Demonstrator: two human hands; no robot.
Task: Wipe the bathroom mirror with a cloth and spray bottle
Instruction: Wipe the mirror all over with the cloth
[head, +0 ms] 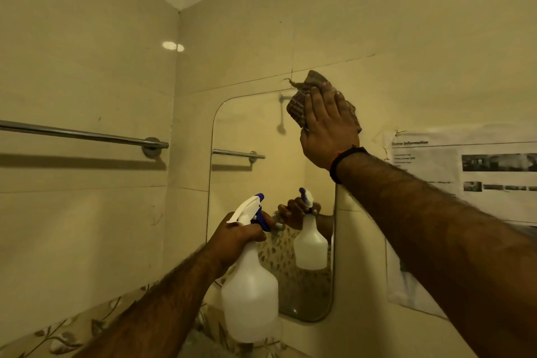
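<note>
Beige bathroom tiles frame the mirror (247,131). At one o'clock, the right hand (328,125) presses a cloth (299,102) flat-fingered onto its top corner, while the left hand (235,237), at six o'clock, grips the spray bottle (250,293) aside, ready for respraying.

One mirror (247,131), one cloth (302,96), one spray bottle (250,293), one towel bar (81,134), two hands (331,128), one paper notice (465,171)
</note>
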